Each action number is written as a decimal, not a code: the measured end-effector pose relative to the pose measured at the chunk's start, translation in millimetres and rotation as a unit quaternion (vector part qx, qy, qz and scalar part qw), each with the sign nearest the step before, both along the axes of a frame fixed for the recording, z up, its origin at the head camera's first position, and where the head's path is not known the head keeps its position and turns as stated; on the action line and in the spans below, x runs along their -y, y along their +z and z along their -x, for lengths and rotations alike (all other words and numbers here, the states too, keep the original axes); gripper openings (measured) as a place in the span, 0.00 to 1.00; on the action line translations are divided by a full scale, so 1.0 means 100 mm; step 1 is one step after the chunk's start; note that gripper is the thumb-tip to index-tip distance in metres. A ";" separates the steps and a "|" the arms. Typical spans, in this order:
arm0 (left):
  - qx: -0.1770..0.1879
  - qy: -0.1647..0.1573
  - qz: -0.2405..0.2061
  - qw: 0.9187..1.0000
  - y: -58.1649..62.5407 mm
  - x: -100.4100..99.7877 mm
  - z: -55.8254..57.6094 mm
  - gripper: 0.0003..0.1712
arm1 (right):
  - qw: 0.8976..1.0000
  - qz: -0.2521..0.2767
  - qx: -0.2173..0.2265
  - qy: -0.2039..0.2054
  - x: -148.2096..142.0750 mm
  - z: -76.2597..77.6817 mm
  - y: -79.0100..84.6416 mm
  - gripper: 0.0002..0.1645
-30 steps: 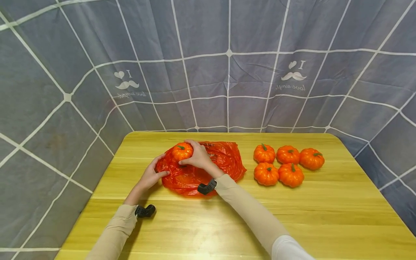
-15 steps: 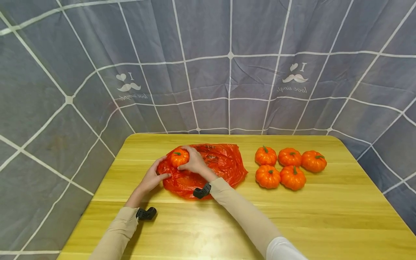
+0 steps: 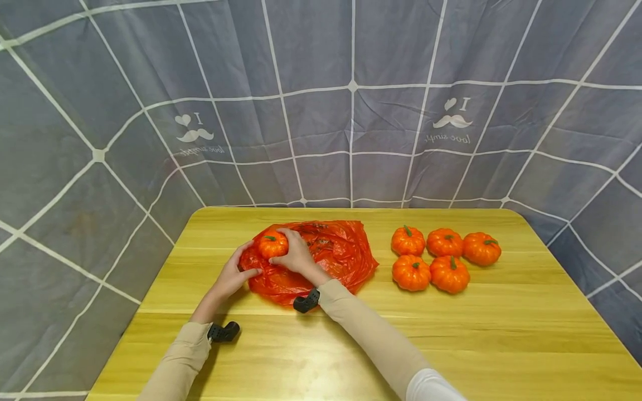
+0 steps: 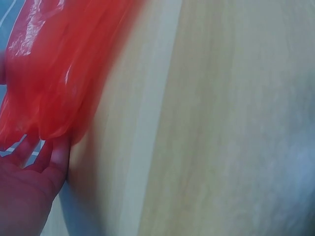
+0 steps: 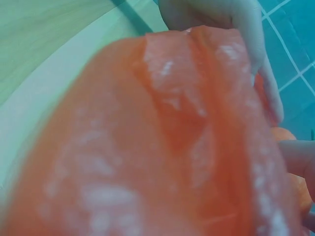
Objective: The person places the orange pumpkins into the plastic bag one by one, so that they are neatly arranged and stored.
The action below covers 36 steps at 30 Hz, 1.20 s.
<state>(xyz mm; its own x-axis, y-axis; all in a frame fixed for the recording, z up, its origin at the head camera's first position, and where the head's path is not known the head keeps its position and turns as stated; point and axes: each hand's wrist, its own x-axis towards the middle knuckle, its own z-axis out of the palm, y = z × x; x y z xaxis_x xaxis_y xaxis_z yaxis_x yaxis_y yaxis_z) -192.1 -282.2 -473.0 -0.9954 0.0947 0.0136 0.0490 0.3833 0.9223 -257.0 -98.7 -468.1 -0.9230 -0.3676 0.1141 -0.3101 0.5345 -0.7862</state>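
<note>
My right hand (image 3: 299, 255) grips a small orange pumpkin (image 3: 272, 244) with a green stem, thumb on its near side and fingers on its far side. The pumpkin is at the left end of a crumpled red plastic bag (image 3: 346, 248), overlapping its mouth in the head view. My left hand (image 3: 232, 277) holds that end of the bag, fingers at the far side and thumb at the near side. In the left wrist view the red film covers the fingertips (image 4: 60, 147). Bag film fills most of the right wrist view, and part of the pumpkin (image 5: 299, 195) shows at its right edge.
Several more pumpkins (image 3: 411, 273) stand in two rows on the wooden table (image 3: 501, 334), right of the bag. A grey curtain (image 3: 321, 122) with white lines hangs behind and along the left side. Each wrist wears a black camera mount (image 3: 224, 332).
The right hand has carried the pumpkin a little left and lower, toward the bag's left end. The left hand keeps its hold on the bag; the other pumpkins have not moved.
</note>
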 end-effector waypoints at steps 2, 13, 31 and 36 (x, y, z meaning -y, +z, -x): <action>-0.003 0.003 -0.002 1.000 0.00 0.00 0.00 0.44 | 1.000 0.004 0.001 -0.004 0.01 0.00 -0.01 0.46; -0.002 0.006 -0.008 1.000 0.01 -0.01 0.00 0.44 | 1.000 0.003 0.008 0.009 -0.01 0.01 0.01 0.49; 0.009 0.012 -0.005 1.000 0.02 0.00 0.00 0.44 | 0.999 0.008 -0.049 0.001 -0.34 -0.13 0.32 0.46; 0.006 0.008 -0.001 1.000 0.02 0.01 0.00 0.44 | 0.997 0.021 -0.068 -0.003 -0.51 -0.19 0.41 0.45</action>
<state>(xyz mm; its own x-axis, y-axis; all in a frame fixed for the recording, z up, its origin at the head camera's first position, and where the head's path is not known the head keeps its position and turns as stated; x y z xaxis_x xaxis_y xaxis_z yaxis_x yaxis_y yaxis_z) -192.0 -283.4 -471.2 -0.9970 0.0778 0.0016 0.0313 0.3828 0.9233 -237.7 -47.6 -426.6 -0.9003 -0.3538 0.2537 -0.4119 0.5039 -0.7592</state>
